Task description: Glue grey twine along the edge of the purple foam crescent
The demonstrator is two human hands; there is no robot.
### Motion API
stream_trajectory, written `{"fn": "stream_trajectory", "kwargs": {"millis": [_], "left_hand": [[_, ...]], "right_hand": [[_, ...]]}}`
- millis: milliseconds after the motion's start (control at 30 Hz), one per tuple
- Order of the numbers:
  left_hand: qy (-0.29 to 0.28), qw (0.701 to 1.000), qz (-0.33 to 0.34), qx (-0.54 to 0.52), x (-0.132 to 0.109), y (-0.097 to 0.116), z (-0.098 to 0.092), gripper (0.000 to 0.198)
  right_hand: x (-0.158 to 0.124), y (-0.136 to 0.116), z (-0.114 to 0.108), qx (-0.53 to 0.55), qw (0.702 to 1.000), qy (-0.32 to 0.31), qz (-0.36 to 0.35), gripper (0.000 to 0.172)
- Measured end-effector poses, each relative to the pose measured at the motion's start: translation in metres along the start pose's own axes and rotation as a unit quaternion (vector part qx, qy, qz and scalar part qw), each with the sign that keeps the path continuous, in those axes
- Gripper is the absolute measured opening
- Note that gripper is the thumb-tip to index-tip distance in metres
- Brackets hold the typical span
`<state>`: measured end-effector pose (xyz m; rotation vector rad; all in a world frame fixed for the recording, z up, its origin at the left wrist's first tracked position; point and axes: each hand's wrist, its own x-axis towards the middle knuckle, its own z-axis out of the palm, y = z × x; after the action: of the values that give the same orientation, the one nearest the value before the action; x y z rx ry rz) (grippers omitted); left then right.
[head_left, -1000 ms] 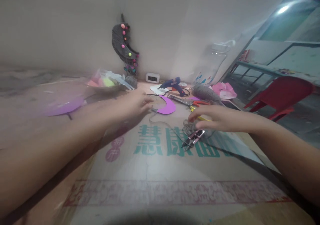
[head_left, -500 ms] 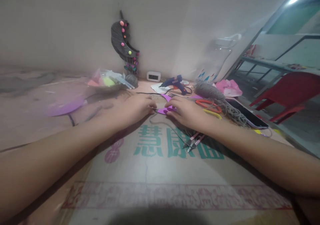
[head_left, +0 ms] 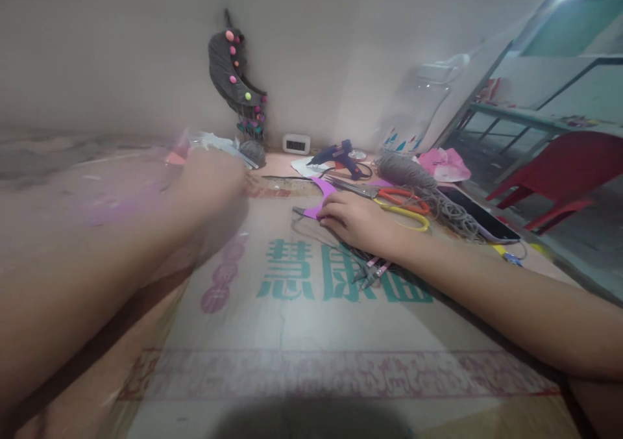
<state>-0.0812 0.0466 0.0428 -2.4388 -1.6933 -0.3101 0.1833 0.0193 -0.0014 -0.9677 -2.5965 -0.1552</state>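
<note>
Purple crescent, outer edge pinched by the right hand, sits across open room from the left hand, its finger spread blurred beyond telling.

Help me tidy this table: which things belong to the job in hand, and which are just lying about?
Likely part of the job:
purple crescent, with the right hand on it
grey yarn, scissors and glue gun, all unheld

Likely just lying about:
phone
clock
bottle
</note>
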Motion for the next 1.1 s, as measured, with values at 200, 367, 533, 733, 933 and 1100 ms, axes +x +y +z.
{"fn": "stream_trajectory", "kwargs": {"millis": [200, 367, 533, 733, 933, 1100], "left_hand": [[0.02, 0.999, 0.048, 0.009, 0.01, 0.017, 0.017, 0.034], [0.026, 0.984, 0.162, -0.072, 0.008, 0.036, 0.042, 0.038], [0.043, 0.97, 0.219, -0.098, 0.002, 0.041, 0.049, 0.027], [0.041, 0.962, 0.166, -0.214, -0.002, 0.046, 0.045, 0.018], [0.016, 0.92, 0.025, -0.392, -0.007, 0.053, 0.034, 0.023], [0.066, 0.894, 0.005, -0.444, -0.015, 0.065, 0.025, 0.025]], "right_hand": [[0.001, -0.002, -0.002, 0.004, 0.999, -0.028, 0.038, 0.035], [0.0, -0.015, -0.019, 0.038, 0.994, -0.023, 0.098, 0.032], [-0.006, -0.029, -0.024, 0.068, 0.987, -0.109, 0.099, 0.03], [-0.009, -0.033, -0.02, 0.116, 0.979, -0.09, 0.144, 0.008], [-0.007, -0.028, -0.037, 0.25, 0.95, -0.023, 0.188, 0.014], [-0.004, -0.023, -0.038, 0.385, 0.888, 0.013, 0.25, 0.019]]}}
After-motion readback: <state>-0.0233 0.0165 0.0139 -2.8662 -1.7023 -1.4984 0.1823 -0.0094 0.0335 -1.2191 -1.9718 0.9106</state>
